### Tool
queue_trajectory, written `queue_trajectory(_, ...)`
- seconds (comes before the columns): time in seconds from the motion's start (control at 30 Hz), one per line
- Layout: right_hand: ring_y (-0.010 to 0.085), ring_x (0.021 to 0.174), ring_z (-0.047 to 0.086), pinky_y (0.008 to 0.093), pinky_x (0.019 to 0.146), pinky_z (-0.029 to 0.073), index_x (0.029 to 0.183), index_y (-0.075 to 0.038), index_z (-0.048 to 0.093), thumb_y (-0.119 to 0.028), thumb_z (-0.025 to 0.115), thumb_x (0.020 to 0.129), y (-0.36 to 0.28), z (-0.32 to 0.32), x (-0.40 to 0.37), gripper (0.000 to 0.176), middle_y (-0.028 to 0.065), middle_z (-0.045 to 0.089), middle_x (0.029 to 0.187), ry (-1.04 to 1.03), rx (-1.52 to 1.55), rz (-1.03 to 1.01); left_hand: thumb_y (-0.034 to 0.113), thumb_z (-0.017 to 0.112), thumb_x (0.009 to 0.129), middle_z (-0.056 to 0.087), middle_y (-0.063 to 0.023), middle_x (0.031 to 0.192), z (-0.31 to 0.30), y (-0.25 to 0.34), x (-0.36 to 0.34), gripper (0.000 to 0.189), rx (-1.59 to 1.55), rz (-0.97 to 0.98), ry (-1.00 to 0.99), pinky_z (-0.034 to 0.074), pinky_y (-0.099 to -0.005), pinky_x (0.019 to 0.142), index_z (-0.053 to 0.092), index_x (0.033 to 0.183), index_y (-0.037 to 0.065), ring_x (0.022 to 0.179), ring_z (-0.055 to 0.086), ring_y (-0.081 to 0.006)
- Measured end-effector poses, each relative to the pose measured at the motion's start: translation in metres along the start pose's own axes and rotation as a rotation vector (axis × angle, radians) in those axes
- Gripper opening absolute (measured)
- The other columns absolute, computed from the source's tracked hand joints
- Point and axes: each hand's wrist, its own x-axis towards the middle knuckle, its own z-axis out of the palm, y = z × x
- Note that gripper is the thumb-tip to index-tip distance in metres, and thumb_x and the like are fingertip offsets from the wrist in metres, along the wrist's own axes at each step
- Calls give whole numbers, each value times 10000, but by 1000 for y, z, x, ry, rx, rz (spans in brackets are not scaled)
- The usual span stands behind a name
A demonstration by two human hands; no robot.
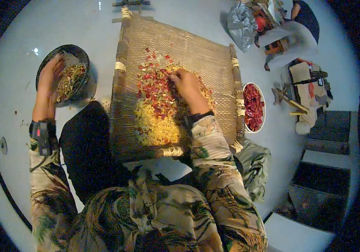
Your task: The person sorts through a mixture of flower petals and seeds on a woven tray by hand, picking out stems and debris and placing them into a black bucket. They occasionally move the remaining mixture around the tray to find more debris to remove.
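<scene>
My right hand (187, 89) is low over a woven tray (213, 54) with a wooden frame. Its thumb and fingers are pinched together among cut dried red chilies (156, 90); whatever is between the fingertips is too small to make out. Pale yellow seeds (159, 126) lie heaped on the near side of the weave. Over at the left, my left hand (53, 69) hangs inside a dark round basin (86, 59), above chili stems and scraps (71, 80). Blur hides how its fingers are set.
A white oval bowl (263, 96) of whole dried red chilies stands against the tray's right side. Silvery plastic bags (241, 26) and a seated person (306, 19) are at the upper right. Dark steps or slabs (323, 180) lie at the lower right.
</scene>
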Motion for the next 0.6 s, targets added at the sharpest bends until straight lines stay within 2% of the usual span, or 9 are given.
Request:
queue_trajectory(0.07,363,789,594,432,689,463,860,-72,631,-300,620,771,-22,5,7,245,176,627,824,-66,83,-65,253,523,864,588,-107,1084,41,22,-26,324,-247,-64,-101,440,-297,841,557,1071,5,1022,545,-184)
queue_trajectory(0.13,364,796,591,440,697,462,862,-72,630,-303,623,768,-32,22,18,249,180,624,840,-56,-105,-108,205,501,872,591,-118,1060,89,36,-65,288,-401,-51,-255,452,-312,843,550,1065,-3,1001,557,-187)
queue_trajectory(0.17,365,799,590,444,701,462,863,-72,630,-304,624,766,-34,32,26,252,181,623,848,-49,-199,-129,187,491,875,592,-123,1046,109,35,-78,278,-454,-30,-340,458,-321,844,544,1065,-8,994,563,-193)
queue_trajectory(0.27,374,815,583,458,712,453,855,-40,622,-308,629,763,-13,72,42,284,195,617,873,-96,-197,-78,181,482,878,590,-128,1030,147,10,-97,263,-523,-33,-395,474,-320,810,527,1051,-12,971,570,-214)
queue_trajectory(0.3,378,815,581,460,710,450,853,-32,620,-307,630,762,-10,77,44,289,197,616,872,-108,-224,-60,179,480,879,588,-126,1024,154,6,-103,254,-497,-58,-397,479,-318,797,524,1041,-12,965,571,-217)
queue_trajectory(0.4,304,745,602,410,679,453,815,-12,617,-262,646,761,-7,46,21,258,156,635,809,-127,-60,-127,170,482,878,583,-123,1005,149,-3,-103,231,-466,-140,-349,489,-318,761,517,1016,-11,942,572,-212)
queue_trajectory(0.5,264,644,606,397,594,464,771,-41,641,-280,676,735,25,38,20,244,134,622,670,-189,318,-70,163,491,872,578,-117,979,139,-3,-92,219,-535,-156,-333,493,-317,738,513,1007,-8,915,575,-203)
queue_trajectory(0.53,218,610,573,362,581,453,770,-41,633,-268,683,729,35,35,21,236,103,609,642,-171,408,-76,161,494,870,576,-114,970,139,0,-91,217,-574,-149,-344,494,-317,732,512,1007,-6,905,576,-201)
queue_trajectory(0.6,192,609,560,346,587,452,765,-36,626,-276,679,735,39,31,31,248,89,609,641,-143,370,12,159,495,868,576,-110,962,142,6,-95,218,-564,-140,-321,491,-318,736,511,1011,-5,897,575,-198)
